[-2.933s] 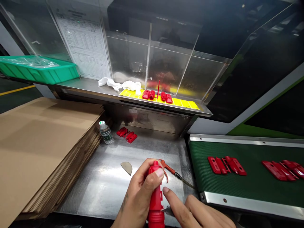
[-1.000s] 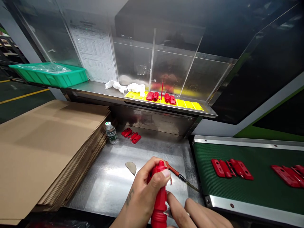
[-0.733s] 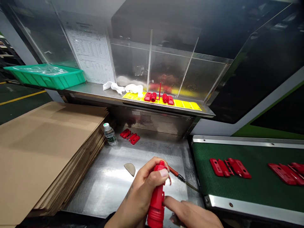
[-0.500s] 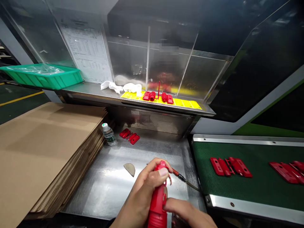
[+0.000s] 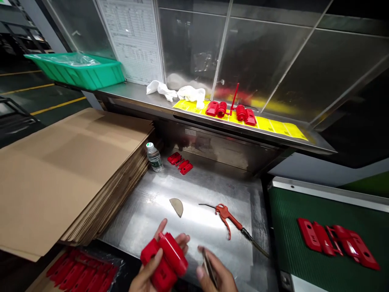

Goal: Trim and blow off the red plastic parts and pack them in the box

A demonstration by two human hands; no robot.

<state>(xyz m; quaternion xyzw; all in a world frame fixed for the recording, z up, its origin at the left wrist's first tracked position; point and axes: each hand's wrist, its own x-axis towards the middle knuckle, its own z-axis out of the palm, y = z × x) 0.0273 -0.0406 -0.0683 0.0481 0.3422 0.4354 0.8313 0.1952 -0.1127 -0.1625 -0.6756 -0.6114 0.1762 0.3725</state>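
Observation:
My left hand cradles a chunky red plastic part, with the thumb on top and the fingers behind it. My right hand pinches a thin metal blade a short way to the right of that part. A red-handled air blow gun lies on the steel table above my hands, and its dark hose runs off to the lower right. A tan half-moon piece rests farther left on the steel.
A tall cardboard stack fills the left. Behind the table are a water bottle and small red parts. Red parts lie on a green conveyor belt. A clear bag of red parts sits at lower left. A green tray stands on the shelf.
The blow gun no longer sits by my left hand and lies on the table. The red part has gone from upright to lying across my left hand. The view has tilted and shifted.

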